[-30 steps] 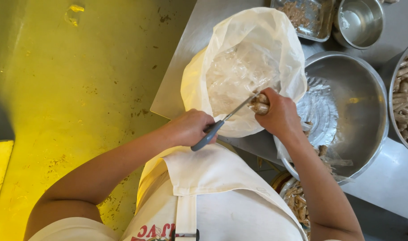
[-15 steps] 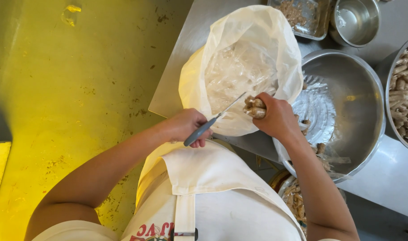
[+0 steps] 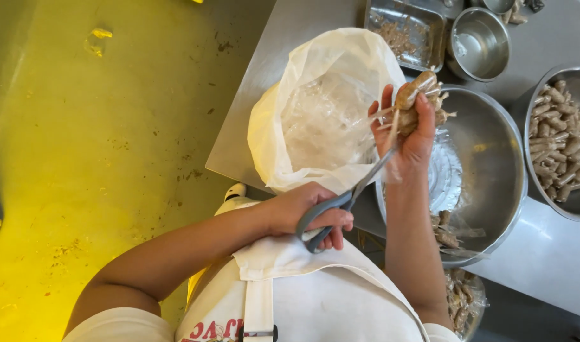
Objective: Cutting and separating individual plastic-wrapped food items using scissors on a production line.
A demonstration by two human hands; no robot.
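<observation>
Right hand (image 3: 409, 136): raised, fingers wrapped round a bundle of skewered sausages (image 3: 418, 98), thumb pressed over the top piece. The bundle stands above the near rim of the large steel bowl (image 3: 493, 158). The thin skewer sticks (image 3: 382, 114) project from the bundle toward the left, that is, toward the bag and the other hand.

Left hand (image 3: 309, 212): closed through the grey handles of a pair of scissors (image 3: 347, 199), held low against the white apron (image 3: 315, 297). The blades run up and to the right along a diagonal; their tips lie just below the right palm, close to the projecting sticks. Whether the blades are parted cannot be told.

Governing relation: the bundle lies up and to the right of the scissor hand, on the line of the blades, and the sticks cross that line almost at right angles.

Surroundings: an open white plastic bag (image 3: 322, 107) sits on the steel bench (image 3: 283, 57) just left of the bundle. A second bowl of sausage pieces (image 3: 562, 145), a small steel pot (image 3: 480, 41) and a steel tray (image 3: 404, 31) stand beyond. The yellow floor (image 3: 81, 158) lies to the left.
</observation>
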